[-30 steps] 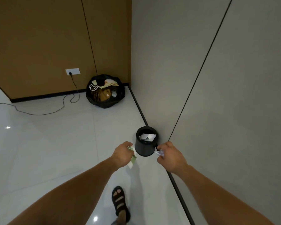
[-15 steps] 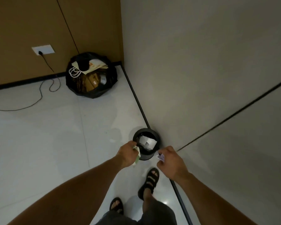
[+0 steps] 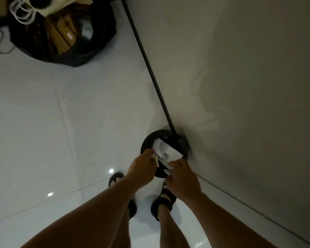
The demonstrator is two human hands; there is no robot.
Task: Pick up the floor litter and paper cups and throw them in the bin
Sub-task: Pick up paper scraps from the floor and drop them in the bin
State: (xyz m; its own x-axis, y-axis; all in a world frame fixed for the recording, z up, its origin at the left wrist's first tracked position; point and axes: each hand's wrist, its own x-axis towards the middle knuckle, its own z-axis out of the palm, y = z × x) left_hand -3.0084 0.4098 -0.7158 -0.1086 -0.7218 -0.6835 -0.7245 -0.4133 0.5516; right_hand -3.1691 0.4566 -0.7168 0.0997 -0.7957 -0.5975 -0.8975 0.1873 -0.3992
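White tiled floor (image 3: 43,122), grey wall (image 3: 240,86), dim light. Small black bin (image 3: 147,140) stands at the floor's edge, against the black skirting (image 3: 150,68); white paper (image 3: 162,147) already lies inside. Person stands over it: left hand (image 3: 141,167) pinches a greenish scrap (image 3: 156,160) above the near rim, right hand (image 3: 183,178) pinches a pale scrap (image 3: 168,171) beside it. Neither released yet. Judgement: collecting largely done, drop pending. No cups visible on this floor patch. Black rubbish sack (image 3: 97,51) sits near the far corner.
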